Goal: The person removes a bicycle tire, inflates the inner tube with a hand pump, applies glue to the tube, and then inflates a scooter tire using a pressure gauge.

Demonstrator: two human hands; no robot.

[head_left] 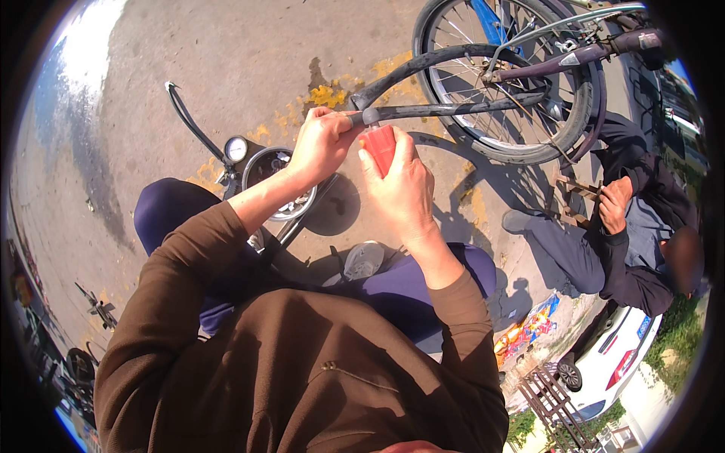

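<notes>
A black bicycle inner tube (461,110) hangs out from the wheel toward me. My left hand (323,145) pinches the near bend of the tube between thumb and fingers. On the tube just right of those fingers is a dull grey area (370,116). My right hand (404,181) is closed round a small red block-shaped thing (380,147), perhaps a bottle. Its narrow pale tip points up at the grey area, and I cannot tell whether they touch.
The bicycle wheel (436,78) lies at the upper right beside the purple frame (574,59). A floor pump's gauge (236,149) and a round metal container (248,180) are by my left knee. At the right sits another person (642,249); behind is a white car (613,355).
</notes>
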